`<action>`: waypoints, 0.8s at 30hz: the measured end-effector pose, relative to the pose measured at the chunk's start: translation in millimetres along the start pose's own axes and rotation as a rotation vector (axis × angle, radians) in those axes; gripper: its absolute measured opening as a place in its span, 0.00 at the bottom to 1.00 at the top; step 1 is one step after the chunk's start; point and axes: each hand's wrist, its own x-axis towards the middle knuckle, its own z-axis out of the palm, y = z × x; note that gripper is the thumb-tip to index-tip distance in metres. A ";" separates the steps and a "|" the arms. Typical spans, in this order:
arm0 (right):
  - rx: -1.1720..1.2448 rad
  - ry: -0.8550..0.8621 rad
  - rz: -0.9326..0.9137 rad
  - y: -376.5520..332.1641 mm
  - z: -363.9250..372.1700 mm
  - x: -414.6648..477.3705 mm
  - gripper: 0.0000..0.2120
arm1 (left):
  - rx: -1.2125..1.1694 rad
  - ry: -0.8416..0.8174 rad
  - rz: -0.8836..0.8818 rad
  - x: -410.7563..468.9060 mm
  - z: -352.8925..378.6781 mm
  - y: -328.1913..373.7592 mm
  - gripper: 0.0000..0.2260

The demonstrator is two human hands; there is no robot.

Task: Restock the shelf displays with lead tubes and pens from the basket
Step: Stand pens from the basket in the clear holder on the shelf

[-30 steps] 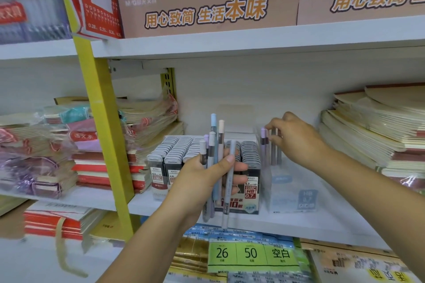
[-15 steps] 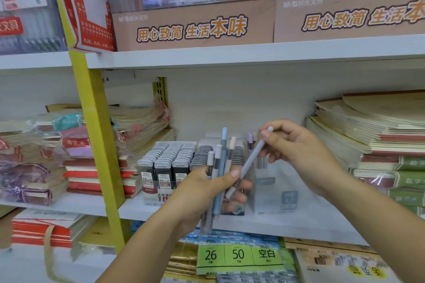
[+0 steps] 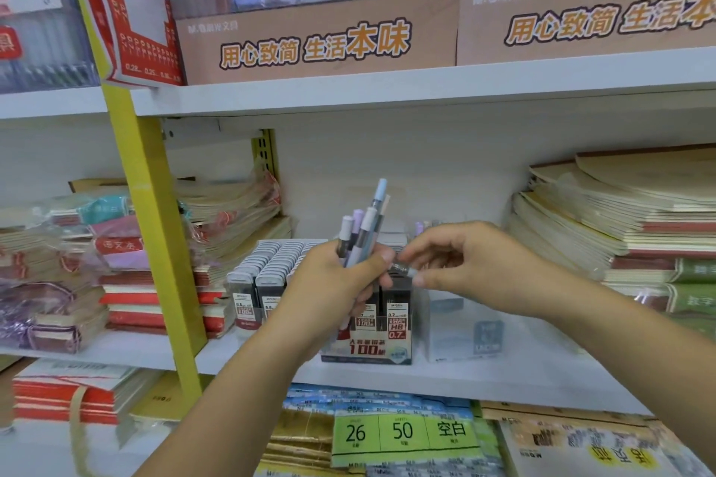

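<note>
Your left hand (image 3: 333,285) is curling round a bundle of pens (image 3: 362,228), holding them upright with their pastel blue, lilac and white caps fanning out above your fist. Your right hand (image 3: 480,267) is pinching one more pen (image 3: 403,268) by its pale end between thumb and forefinger; it is lying nearly level, its other end touching the bundle. Both hands are hovering in front of the lead tube display box (image 3: 372,347), a dark printed carton, and are hiding most of its upper front. Left of that box, rows of lead tubes (image 3: 277,257) are standing packed together, slim dark cases with grey rounded caps. Just right of the box a clear plastic holder (image 3: 461,325) is sitting on the white shelf board (image 3: 503,376), and your right wrist is crossing in front of it. Further right of the box, a tall stack of cream-paged notebooks (image 3: 620,217) is leaning slightly. Well left of the box, shiny film-wrapped notebooks (image 3: 232,205) are piling up beside a yellow upright (image 3: 155,228). Above the box, brown cardboard cartons (image 3: 317,46) with orange lettering are resting on the upper shelf. Below the box, a green price label (image 3: 403,432) is showing 26 and 50.
</note>
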 end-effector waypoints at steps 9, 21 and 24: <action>0.138 0.435 -0.037 48.2 -27.0 23.6 0.23 | 0.014 0.019 0.017 10.7 -14.0 -9.2 0.09; -0.266 0.467 -0.026 98.1 -10.3 41.3 0.17 | 0.000 0.023 -0.004 7.8 -15.4 -11.6 0.07; -0.266 0.467 -0.025 99.4 -10.9 44.1 0.17 | 0.009 0.019 -0.004 7.5 -16.0 -13.4 0.07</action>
